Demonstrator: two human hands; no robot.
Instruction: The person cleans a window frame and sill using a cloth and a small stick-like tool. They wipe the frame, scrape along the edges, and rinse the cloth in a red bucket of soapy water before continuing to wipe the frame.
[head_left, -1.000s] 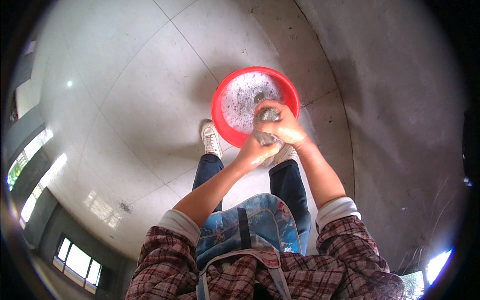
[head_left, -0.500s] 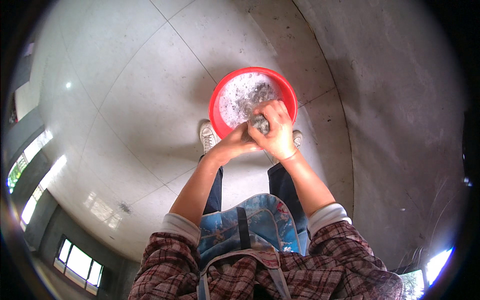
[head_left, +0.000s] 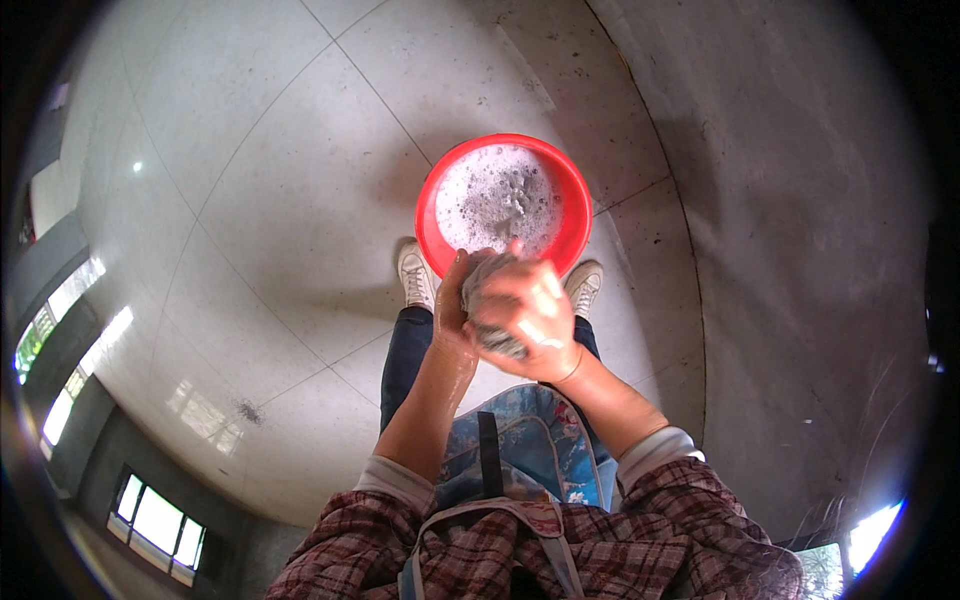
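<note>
Both my hands are closed around a bunched grey wet cloth (head_left: 497,342), close to my body at the near rim of a red basin (head_left: 577,215). My right hand (head_left: 530,308) lies over the cloth, its fingers a little blurred by motion. My left hand (head_left: 456,305) grips it from the left side, and its fingers are partly hidden by the cloth and the right hand. Grey cloth shows above and below the right hand's fingers. White, bubbly suds (head_left: 490,195) over greyish water fill the basin.
The basin stands on a pale tiled floor (head_left: 280,200), just beyond my two light shoes (head_left: 415,275). A blue patterned apron (head_left: 535,440) hangs in front of me. To the right runs a darker grey surface (head_left: 790,250). Windows (head_left: 157,525) show at the lower left.
My hands and the cloth have come toward my body, from over the basin to its near rim. The right hand has turned over the cloth. The suds now show more fully.
</note>
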